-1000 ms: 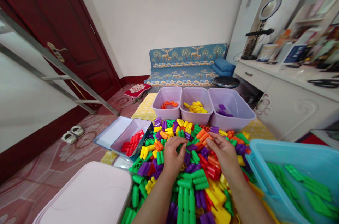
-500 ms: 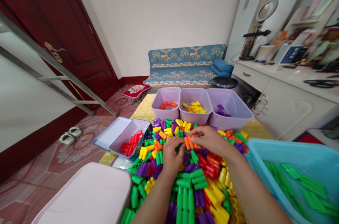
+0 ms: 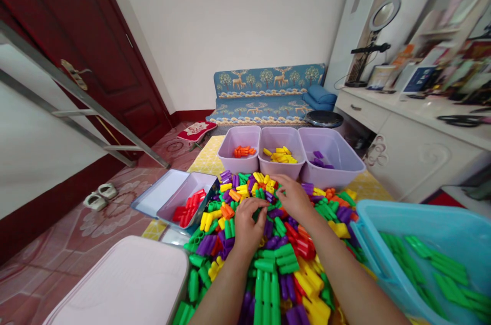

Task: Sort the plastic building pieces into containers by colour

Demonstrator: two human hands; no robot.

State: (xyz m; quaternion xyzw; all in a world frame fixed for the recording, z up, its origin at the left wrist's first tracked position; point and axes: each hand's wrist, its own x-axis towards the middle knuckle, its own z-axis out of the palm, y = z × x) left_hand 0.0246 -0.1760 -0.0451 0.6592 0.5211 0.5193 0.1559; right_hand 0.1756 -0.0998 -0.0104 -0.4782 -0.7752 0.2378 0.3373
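Both my hands are over a large heap of plastic tube-shaped building blocks in green, yellow, purple, red and orange. My left hand hovers low at the middle of the heap, fingers curved, with a gap between thumb and fingertips and nothing visible in it. Farther forward and to the right, my right hand reaches toward the bins with its fingers stretched and apart; I see no block in it. Beyond it stand lilac bins: one with orange blocks, one with yellow blocks, one with purple blocks.
On the left, an open box holds red blocks. A pale lid lies near the front left. At the right, a blue tub contains green blocks. A ladder, a sofa and a white dresser stand around.
The orange blocks between my hands are gone from there. My right hand has moved forward and left, off them. Orange blocks in the left lilac bin look more bunched. My left hand stays put.
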